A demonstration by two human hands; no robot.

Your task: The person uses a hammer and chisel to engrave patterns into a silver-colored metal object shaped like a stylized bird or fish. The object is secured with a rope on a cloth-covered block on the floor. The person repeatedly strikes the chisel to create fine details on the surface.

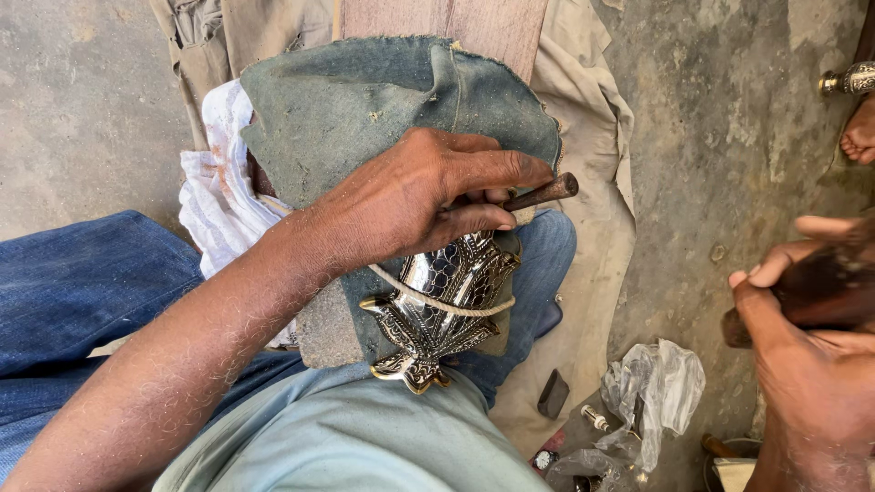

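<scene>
My left hand grips a thin dark metal punch, its upper end sticking out to the right past my fingers. Under the hand lies a shiny engraved silver-and-brass ornament, shaped like a fish or leaf, tied with a pale cord onto a grey-green denim pad. At the right edge, my right hand is closed on a dark wooden hammer handle, blurred, held away from the punch.
My blue-jeaned legs and a beige cloth lie on a concrete floor. A crumpled plastic bag and small tools sit at the lower right. Another person's bare foot shows at the far right.
</scene>
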